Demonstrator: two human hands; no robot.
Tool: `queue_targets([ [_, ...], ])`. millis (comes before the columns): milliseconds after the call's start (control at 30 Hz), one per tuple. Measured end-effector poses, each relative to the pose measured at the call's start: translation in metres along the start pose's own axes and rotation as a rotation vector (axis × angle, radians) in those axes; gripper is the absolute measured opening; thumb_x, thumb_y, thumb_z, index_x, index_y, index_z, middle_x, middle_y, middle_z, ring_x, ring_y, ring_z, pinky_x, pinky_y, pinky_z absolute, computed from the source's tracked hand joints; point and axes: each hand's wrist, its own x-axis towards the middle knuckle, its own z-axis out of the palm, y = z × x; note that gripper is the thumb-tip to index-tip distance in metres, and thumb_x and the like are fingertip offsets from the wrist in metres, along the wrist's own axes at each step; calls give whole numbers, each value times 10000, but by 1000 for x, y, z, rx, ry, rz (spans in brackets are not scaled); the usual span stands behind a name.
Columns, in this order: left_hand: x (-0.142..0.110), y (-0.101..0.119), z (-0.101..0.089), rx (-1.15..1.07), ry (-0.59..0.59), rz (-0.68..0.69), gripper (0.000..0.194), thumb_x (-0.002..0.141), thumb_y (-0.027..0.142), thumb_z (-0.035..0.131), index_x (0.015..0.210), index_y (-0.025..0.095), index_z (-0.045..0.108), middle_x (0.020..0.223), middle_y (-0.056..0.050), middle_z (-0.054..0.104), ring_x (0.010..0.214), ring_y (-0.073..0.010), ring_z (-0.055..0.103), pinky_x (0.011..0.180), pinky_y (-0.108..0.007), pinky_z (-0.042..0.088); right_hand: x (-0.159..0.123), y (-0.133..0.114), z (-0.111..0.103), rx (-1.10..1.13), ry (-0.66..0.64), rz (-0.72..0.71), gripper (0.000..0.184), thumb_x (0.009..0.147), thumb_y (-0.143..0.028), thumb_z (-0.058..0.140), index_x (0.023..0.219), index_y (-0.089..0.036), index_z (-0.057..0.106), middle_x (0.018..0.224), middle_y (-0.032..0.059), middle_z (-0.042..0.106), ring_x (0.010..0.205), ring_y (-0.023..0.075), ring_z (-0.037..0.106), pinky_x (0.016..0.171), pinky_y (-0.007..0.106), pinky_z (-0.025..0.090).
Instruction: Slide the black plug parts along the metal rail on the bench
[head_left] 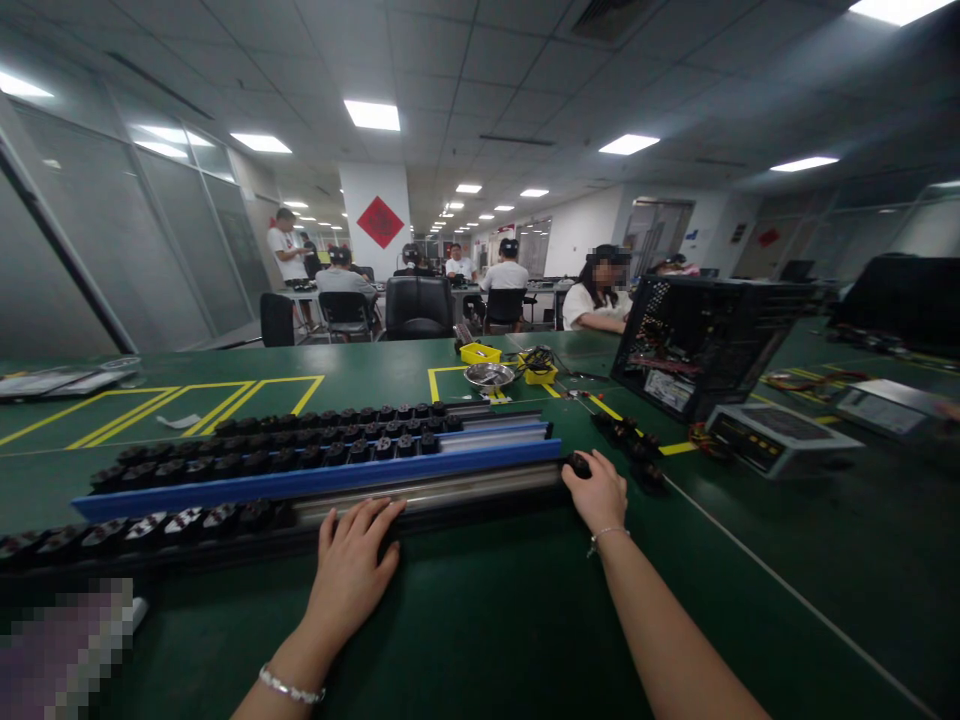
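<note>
My left hand [358, 560] rests with its fingers stretched over the near edge of a long metal rail [465, 487]. At the rail's right end, my right hand [602, 492] has its fingers closed round a small black part [577, 464]. Toward the left, the same rail carries a row of black parts [184, 522], some with light faces. Just behind runs a blue rail [322, 474], and beyond it are more rows of similar black parts [322, 455]. The exact kind of these parts cannot be made out.
Right of my hands lie loose black parts [630, 440], a power supply [780, 438] and an open computer case [697, 340]. Farther back are a metal bowl [489, 376] and a yellow bin [480, 353]. A co-worker [596, 295] sits across the green table [495, 620].
</note>
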Motion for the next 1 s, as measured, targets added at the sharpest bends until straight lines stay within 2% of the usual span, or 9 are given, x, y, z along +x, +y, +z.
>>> queue_targets([
  [600,1,2,-1,2,-10,-15,460,802,232,452,1244,342,514,1251,-18,580,1208,-240,451,1071,-530,162,5,5,-1,5,-25,-30,471,747,-461,464,1165,-286,593,1337,26,474,1131,314,444,896,451,381],
  [800,0,2,-1,12,4,-13,471,792,222,469,1243,347,519,1250,-17,585,1198,-236,460,1079,-517,158,10,12,3,55,47,-60,443,749,-394,460,1130,-223,606,1252,44,552,1094,255,479,913,364,376],
  [1000,0,0,0,4,-8,-10,470,806,236,453,1259,351,499,1258,-14,577,1210,-239,448,1072,-525,160,15,18,4,74,30,-67,460,741,-408,461,1131,-211,605,1223,59,565,1075,269,498,932,368,369],
])
